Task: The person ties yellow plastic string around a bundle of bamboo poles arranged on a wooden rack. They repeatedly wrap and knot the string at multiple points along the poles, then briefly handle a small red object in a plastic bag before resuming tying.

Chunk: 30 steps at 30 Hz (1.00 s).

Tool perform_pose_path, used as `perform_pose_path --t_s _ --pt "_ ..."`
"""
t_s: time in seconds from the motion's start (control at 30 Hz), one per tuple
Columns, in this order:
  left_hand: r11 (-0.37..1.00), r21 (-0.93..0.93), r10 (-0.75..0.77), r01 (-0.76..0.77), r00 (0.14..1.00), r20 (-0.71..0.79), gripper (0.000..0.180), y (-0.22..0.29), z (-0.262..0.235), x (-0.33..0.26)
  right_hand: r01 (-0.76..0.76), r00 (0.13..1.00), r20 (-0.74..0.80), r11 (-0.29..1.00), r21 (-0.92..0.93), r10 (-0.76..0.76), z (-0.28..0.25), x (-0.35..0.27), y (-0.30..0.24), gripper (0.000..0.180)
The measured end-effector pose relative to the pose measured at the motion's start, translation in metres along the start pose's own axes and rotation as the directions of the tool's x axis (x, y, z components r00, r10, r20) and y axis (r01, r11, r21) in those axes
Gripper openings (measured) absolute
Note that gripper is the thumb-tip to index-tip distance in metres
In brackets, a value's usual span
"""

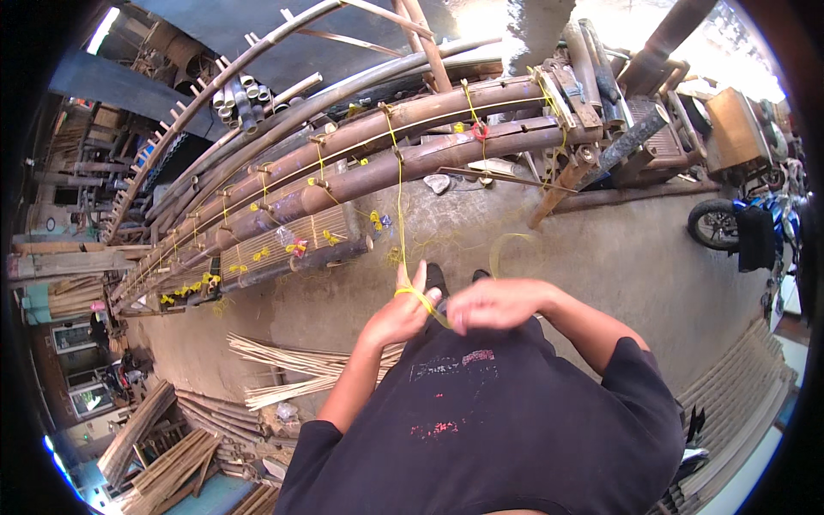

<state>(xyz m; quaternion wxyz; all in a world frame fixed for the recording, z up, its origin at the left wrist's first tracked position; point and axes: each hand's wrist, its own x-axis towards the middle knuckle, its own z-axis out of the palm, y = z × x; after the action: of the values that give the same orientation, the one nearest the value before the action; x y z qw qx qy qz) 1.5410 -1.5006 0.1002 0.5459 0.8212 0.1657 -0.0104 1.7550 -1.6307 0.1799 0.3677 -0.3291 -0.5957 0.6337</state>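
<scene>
A thin yellow cord runs taut from a long brown pole down to my left hand. It loops around that hand, which grips it in front of my body with the thumb pointing up. Close on its right is my right hand, fingers curled in around the cord's other stretch; motion blurs them a little. The pole belongs to a long curved frame of bamboo-like poles, with yellow lines tied at pegs along it. Small yellow cord bundles hang beneath the frame.
Thin pale sticks lie on the concrete floor to the left. Cut bamboo is stacked at lower left, and long poles lie at lower right. A blue motorbike stands at far right. A slanted post props the frame's right end.
</scene>
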Motion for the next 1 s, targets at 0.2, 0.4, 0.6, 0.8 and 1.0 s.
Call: perform_pose_path --t_s 0.2,0.4,0.6,0.8,1.0 --pt "0.523 -0.742 0.180 0.419 0.796 0.577 0.063 0.025 -0.029 0.003 -0.311 0.901 -0.353 0.943 -0.119 0.253 -0.011 0.003 0.007 0.022" --pt "0.035 -0.982 0.362 0.187 0.913 0.187 0.070 0.061 -0.050 -0.006 -0.292 0.952 -0.168 0.919 -0.265 0.254 -0.007 0.007 0.039 0.022" --pt "0.671 -0.695 -0.286 0.258 0.955 0.079 0.074 0.043 -0.036 -0.008 0.023 0.999 0.040 1.000 0.013 -0.024 -0.009 0.017 -0.003 0.028" --pt "0.418 -0.720 0.169 0.554 0.732 0.660 0.065 0.022 -0.066 -0.002 -0.293 0.804 -0.479 0.935 0.198 0.353 -0.024 0.025 0.012 0.023" --pt "0.585 -0.781 -0.146 -0.220 0.918 -0.368 0.054 0.054 -0.037 0.003 -0.086 0.850 -0.520 0.951 -0.296 -0.085 0.029 0.049 -0.009 0.016"
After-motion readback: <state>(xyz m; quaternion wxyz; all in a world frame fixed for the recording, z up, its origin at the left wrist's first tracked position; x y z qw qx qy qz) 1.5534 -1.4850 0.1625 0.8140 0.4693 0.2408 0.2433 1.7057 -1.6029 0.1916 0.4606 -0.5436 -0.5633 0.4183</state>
